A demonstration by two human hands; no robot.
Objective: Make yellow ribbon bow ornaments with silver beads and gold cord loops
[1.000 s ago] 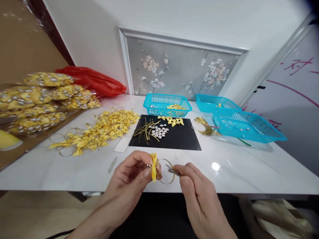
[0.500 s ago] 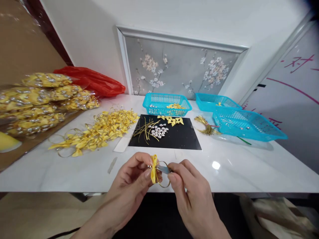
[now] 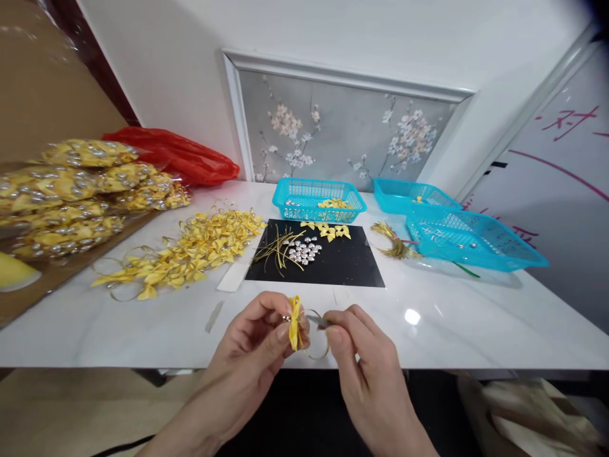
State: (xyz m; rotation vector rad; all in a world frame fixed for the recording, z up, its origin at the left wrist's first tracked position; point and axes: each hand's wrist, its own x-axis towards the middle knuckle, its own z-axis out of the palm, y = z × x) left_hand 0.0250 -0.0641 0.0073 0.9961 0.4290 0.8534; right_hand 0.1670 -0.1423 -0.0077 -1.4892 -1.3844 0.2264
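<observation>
My left hand (image 3: 266, 346) pinches a yellow ribbon bow (image 3: 295, 324) near the table's front edge. Small silver beads show on the bow's left side, by the thumb. A thin gold cord (image 3: 327, 346) loops out from the bow toward my right hand. My right hand (image 3: 364, 355) is closed on a small flat grey metal tool (image 3: 316, 320), its pointed end toward the bow. Most of that tool is hidden in the fingers, so its exact kind cannot be told. Behind the hands, a black mat (image 3: 333, 270) bears silver beads (image 3: 304, 251), gold cord pieces (image 3: 276, 251) and yellow ribbon bows (image 3: 333, 230).
A heap of yellow bows with cords (image 3: 190, 251) lies to the left. Bagged bows (image 3: 61, 190) and a red plastic bag (image 3: 176, 152) are beyond it. Blue baskets (image 3: 318, 212) stand along the back and right, near a bundle of gold cords (image 3: 394, 241).
My right hand has shifted slightly right, drawing the metal tool back a little from the bow. The cord loop has changed shape. My left hand stays nearly still with the bow.
</observation>
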